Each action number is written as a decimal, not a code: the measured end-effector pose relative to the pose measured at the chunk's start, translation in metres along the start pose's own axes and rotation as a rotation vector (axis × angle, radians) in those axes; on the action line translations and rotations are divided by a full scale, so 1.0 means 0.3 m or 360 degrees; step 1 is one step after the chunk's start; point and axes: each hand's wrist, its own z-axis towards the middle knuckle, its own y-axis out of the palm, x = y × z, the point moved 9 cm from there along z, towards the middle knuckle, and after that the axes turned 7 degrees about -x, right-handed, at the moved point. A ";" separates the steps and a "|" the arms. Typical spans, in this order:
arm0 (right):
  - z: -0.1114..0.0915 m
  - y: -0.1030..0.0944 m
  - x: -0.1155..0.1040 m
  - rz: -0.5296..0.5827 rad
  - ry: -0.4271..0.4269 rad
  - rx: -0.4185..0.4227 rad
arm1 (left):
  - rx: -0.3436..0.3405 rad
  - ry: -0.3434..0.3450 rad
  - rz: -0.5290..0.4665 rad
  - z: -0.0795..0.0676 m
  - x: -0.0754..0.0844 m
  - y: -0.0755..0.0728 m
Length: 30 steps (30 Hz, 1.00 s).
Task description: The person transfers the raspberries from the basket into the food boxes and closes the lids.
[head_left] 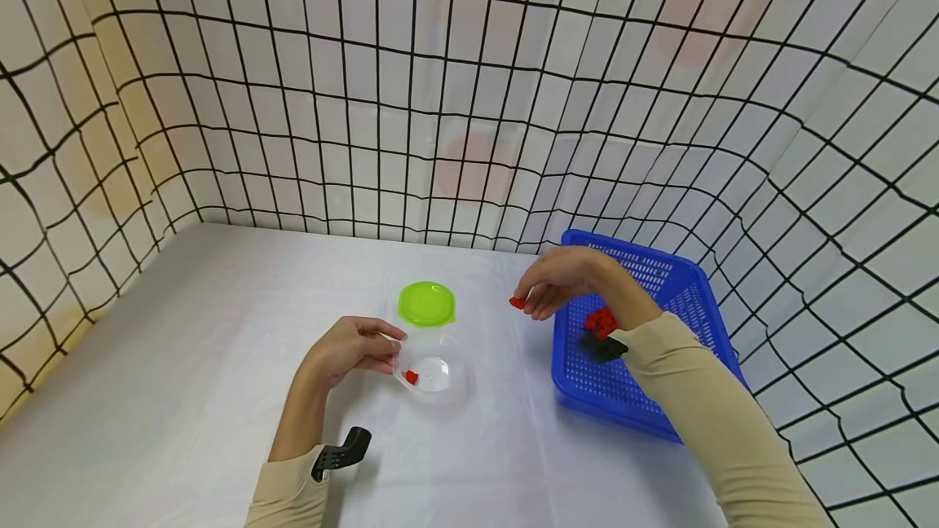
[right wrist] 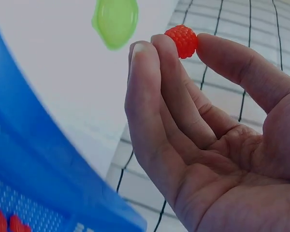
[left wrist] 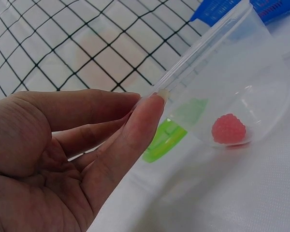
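My left hand (head_left: 357,350) pinches the rim of a clear plastic bowl (left wrist: 261,72) between thumb and fingers. One red raspberry (left wrist: 228,129) lies inside it, against the wall on the hand's side. In the right wrist view, thumb and fingertips of my right hand (right wrist: 198,121) pinch another raspberry (right wrist: 182,41). That hand hangs in the air over the left edge of the blue basket (head_left: 568,385), to the right of the bowl. A green lid (head_left: 427,304) lies flat on the table just beyond the bowl.
Several more red raspberries (head_left: 601,322) lie in the blue basket, partly hidden by the right wrist. White cloth covers the table (head_left: 183,332). A black wire grid (head_left: 455,96) with white sheeting behind it encloses the back and both sides.
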 end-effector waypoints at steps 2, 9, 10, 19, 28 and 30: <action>0.023 0.029 -0.012 -0.0029 -0.0006 -0.0024 | -0.0002 0.0001 -0.0003 -0.001 0.000 0.000; 0.105 0.124 -0.042 -0.0125 -0.0024 -0.0126 | 0.0016 -0.0019 0.0001 -0.002 -0.005 -0.005; 0.114 0.136 -0.042 -0.0140 -0.0015 -0.0140 | 0.0016 -0.0023 0.0006 -0.002 -0.005 -0.005; 0.188 0.239 -0.047 -0.0244 0.0031 -0.0222 | 0.0016 -0.0008 0.0009 -0.003 0.003 -0.002; 0.222 0.350 -0.062 -0.0336 -0.0053 -0.0331 | 0.0021 -0.0022 0.0020 -0.002 0.001 -0.002; 0.224 0.368 -0.064 -0.0334 -0.0062 -0.0344 | 0.0017 -0.0017 0.0019 -0.001 0.002 -0.001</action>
